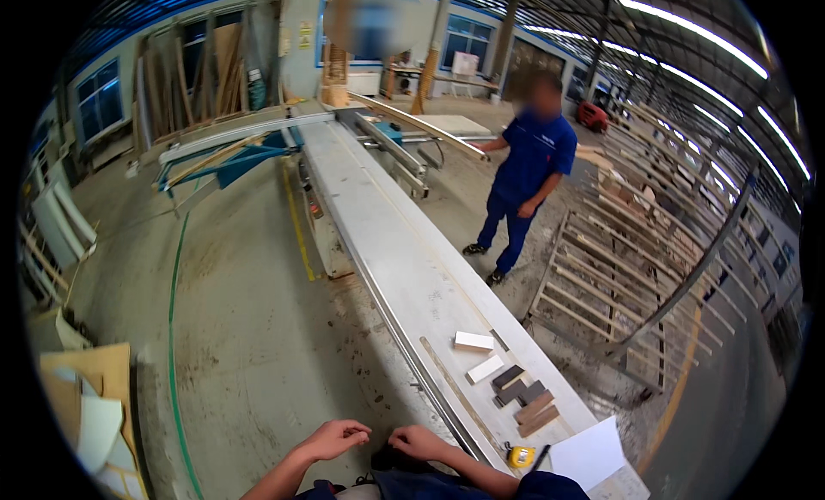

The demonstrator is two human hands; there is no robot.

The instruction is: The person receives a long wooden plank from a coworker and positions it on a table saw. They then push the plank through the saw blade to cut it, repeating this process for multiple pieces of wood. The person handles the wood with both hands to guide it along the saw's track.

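My left hand point(335, 439) is in front of my body at the lower edge, fingers loosely bent and a little apart, with nothing seen in it. Close beside it hangs my right hand point(416, 442), its fingers also loosely curled and holding nothing that shows. Both are left of the long pale machine table point(391, 234). On the table's near end lie small sample blocks: two white blocks point(473, 341), several dark grey blocks point(508, 377) and brown wood-grain blocks point(538, 418). Nearest my right arm are a yellow tape measure point(520, 456), a black pen point(540, 458) and a white paper sheet point(589, 454).
A person in blue workwear point(533, 148) stands right of the table, one hand near a long rail point(421, 126). A slatted rack point(610, 277) stands at right. A blue sliding frame point(249, 161) juts out left. Boards point(90, 414) stand at lower left.
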